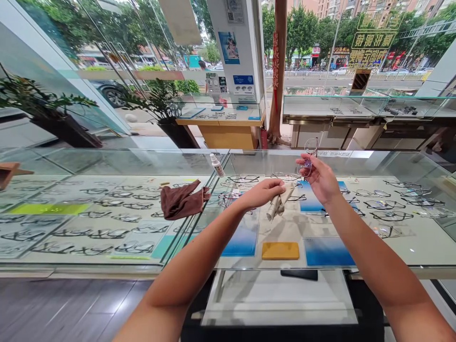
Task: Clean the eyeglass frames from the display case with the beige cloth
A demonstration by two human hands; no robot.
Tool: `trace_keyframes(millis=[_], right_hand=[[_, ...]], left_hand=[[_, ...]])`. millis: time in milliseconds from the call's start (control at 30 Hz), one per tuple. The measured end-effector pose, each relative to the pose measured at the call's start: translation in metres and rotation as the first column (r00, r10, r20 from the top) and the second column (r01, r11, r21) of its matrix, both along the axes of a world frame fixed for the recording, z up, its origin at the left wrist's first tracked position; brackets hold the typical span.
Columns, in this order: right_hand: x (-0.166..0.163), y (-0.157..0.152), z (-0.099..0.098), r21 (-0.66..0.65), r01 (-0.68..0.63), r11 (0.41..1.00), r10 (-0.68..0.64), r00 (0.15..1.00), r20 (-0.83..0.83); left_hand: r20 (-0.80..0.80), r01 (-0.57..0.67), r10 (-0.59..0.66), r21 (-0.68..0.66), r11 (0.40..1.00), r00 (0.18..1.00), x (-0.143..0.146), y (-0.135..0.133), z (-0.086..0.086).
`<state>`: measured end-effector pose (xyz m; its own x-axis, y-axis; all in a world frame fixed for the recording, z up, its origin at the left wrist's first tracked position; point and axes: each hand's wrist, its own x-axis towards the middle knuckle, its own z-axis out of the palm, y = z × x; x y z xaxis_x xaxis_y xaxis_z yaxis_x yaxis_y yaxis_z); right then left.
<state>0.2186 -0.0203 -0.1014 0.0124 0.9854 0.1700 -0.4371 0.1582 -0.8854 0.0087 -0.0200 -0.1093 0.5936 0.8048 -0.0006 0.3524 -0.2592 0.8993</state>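
My left hand [265, 192] pinches a crumpled beige cleaning cloth [280, 205] above the glass counter. Held up to its right, my right hand [322, 179] grips a pair of thin-rimmed eyeglasses [311, 146], one lens raised above the fingers and the other beside them. The cloth and the eyeglasses are apart. A small white spray bottle [217, 166] stands on the counter to the left of my left hand. Beyond my left forearm, a dark brown cloth [182, 202] lies bunched on the glass.
Under the glass counter top [320, 228] lie several rows of eyeglasses [385, 204]. A yellow flat case [280, 251] is near the front edge. Below, a white drawer [278, 297] is pulled out, with a dark flat object [299, 274] at its back. Potted plants [160, 102] stand beyond.
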Motion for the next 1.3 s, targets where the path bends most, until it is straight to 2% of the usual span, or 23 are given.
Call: trace_keyframes(millis=[133,200,333,533,733,900,1100,1300], right_hand=[[-0.001,-0.002,0.001,-0.014,-0.005,1.0,0.005,1.0,-0.001],[-0.001,-0.002,0.001,-0.017,-0.009,1.0,0.009,1.0,0.008],[-0.003,-0.004,0.0,-0.013,-0.016,1.0,0.017,0.999,0.04],[-0.006,-0.006,-0.002,-0.006,-0.049,0.999,0.049,0.995,0.089],[-0.008,-0.007,-0.005,0.021,-0.082,0.996,0.079,0.988,0.13],[-0.009,-0.007,-0.006,0.015,-0.095,0.995,0.092,0.986,0.142],[-0.011,-0.008,-0.005,0.005,-0.109,0.994,0.108,0.984,0.143],[-0.016,-0.01,-0.008,0.003,-0.115,0.993,0.113,0.982,0.151]], left_hand=[[0.07,-0.234,0.225,0.161,0.959,0.972,0.001,0.0,-0.001],[0.116,-0.286,0.266,0.225,0.931,0.957,0.003,-0.003,-0.001],[0.21,-0.326,0.27,0.311,0.893,0.94,0.006,-0.006,0.0],[0.366,-0.322,0.291,0.025,0.946,0.884,0.008,-0.003,0.002],[0.405,-0.312,0.359,-0.18,0.933,0.841,0.011,-0.004,0.003],[0.468,-0.236,0.382,-0.34,0.91,0.797,0.01,-0.003,0.003],[0.503,-0.11,0.368,-0.47,0.876,0.782,0.009,-0.005,0.006],[0.497,-0.068,0.331,-0.475,0.877,0.802,0.01,-0.008,0.006]])
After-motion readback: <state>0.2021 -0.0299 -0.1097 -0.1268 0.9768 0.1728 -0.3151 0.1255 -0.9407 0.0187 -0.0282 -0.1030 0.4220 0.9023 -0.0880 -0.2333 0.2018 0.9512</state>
